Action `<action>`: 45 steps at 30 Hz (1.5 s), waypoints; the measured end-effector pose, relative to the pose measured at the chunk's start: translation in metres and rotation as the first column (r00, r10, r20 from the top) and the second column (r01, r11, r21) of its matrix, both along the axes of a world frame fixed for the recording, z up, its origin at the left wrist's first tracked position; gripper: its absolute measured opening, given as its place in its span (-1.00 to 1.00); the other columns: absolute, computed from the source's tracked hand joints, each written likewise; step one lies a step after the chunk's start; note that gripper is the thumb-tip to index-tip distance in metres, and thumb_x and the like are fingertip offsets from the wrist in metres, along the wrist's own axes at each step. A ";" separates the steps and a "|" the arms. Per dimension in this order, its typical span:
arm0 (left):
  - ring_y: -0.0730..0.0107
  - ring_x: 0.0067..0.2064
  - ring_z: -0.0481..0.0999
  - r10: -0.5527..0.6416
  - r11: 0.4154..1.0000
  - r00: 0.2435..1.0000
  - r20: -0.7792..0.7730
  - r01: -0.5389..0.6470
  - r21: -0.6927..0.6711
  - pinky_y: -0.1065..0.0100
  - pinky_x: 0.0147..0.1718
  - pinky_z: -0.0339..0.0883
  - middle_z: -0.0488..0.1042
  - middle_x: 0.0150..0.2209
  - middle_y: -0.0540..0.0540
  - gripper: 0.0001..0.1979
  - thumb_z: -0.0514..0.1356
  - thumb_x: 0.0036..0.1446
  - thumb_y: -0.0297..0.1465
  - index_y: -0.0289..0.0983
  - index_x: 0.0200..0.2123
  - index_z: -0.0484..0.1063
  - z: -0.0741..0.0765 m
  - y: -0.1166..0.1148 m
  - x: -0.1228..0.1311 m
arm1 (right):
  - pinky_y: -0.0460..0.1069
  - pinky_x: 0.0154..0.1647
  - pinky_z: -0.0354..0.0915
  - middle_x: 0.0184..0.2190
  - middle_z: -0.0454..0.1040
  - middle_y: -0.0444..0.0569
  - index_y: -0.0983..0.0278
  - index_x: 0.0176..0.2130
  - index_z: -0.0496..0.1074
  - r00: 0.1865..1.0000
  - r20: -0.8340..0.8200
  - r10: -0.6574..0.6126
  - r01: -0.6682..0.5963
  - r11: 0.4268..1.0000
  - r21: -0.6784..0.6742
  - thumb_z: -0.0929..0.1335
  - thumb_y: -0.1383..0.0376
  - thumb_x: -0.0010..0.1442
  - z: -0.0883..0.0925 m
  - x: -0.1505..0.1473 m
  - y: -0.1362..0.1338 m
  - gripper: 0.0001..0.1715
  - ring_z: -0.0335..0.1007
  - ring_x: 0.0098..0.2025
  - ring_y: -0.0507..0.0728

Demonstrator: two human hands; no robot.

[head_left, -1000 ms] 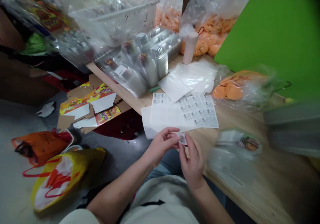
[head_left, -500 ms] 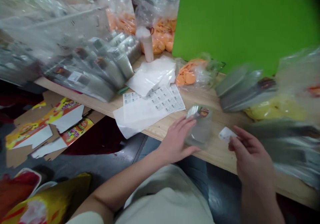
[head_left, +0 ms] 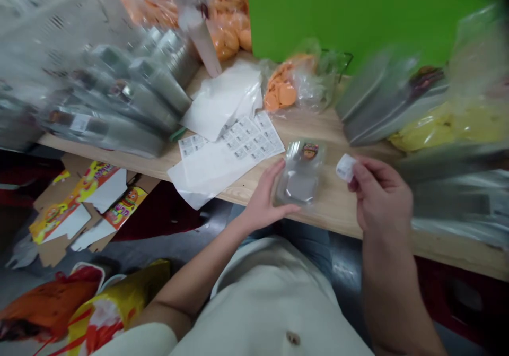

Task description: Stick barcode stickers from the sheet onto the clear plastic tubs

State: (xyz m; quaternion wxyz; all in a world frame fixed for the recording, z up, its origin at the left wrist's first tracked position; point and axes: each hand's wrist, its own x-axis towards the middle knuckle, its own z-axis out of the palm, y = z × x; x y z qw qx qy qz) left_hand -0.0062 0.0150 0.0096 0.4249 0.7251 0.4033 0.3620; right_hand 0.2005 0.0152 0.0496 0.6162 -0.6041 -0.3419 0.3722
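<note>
A clear plastic blister pack [head_left: 301,178] with a small burger picture at its top lies flat on the wooden table, close to the front edge. Along its left side rests my left hand [head_left: 268,199], fingers stretched out and the thumb apart at the pack's lower edge. My right hand [head_left: 379,186], to the right of the pack, pinches a small white sticker label [head_left: 345,168] with printing on it between thumb and fingers. Printed label sheets [head_left: 250,141] lie to the left, partly under crumpled white paper [head_left: 222,98].
Stacked clear packs [head_left: 139,101] stand at the left, and more packs [head_left: 377,98] at the right beside a yellow-filled bag [head_left: 449,125]. A bag of orange discs [head_left: 286,88] lies behind. A green panel [head_left: 342,16] rises at the back. Flattened cartons [head_left: 95,202] sit below left.
My left hand has slid off the pack's top to its left edge, uncovering the pack. The right hand has brought the label nearer the pack. The camera view has shifted.
</note>
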 end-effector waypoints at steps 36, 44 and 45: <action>0.15 0.26 0.07 -0.025 0.970 0.996 -0.090 0.045 0.238 0.03 0.15 0.06 0.07 0.24 -0.24 -0.46 0.09 0.16 -0.35 -0.13 0.19 0.01 -0.014 -0.011 -0.001 | 0.02 -0.26 0.27 -0.49 0.43 -0.15 0.27 -0.05 0.31 0.901 0.355 0.249 -0.144 0.944 -0.297 0.40 0.24 -0.02 -0.005 -0.045 -0.014 -0.49 0.35 -0.42 0.04; 0.06 0.22 0.12 -0.006 0.933 0.935 -0.355 0.133 0.334 0.06 0.10 0.12 0.11 0.19 -0.31 -0.66 0.05 0.18 -0.32 -0.22 0.03 0.30 -0.007 -0.006 -0.004 | 0.16 -0.11 0.23 -0.24 0.41 0.09 0.31 -0.02 0.32 0.493 0.870 0.001 0.066 0.997 -0.039 0.34 0.15 0.07 -0.011 -0.033 -0.030 -0.50 0.27 -0.13 0.22; 0.06 0.23 0.11 -0.011 0.931 0.932 -0.363 0.143 0.337 0.06 0.11 0.11 0.12 0.19 -0.31 -0.66 0.05 0.18 -0.32 -0.23 0.02 0.31 -0.006 -0.004 -0.004 | 0.17 -0.09 0.22 -0.18 0.38 0.13 0.31 -0.02 0.32 0.432 0.901 -0.032 0.045 0.999 0.014 0.32 0.15 0.10 -0.013 -0.030 -0.032 -0.52 0.26 -0.09 0.24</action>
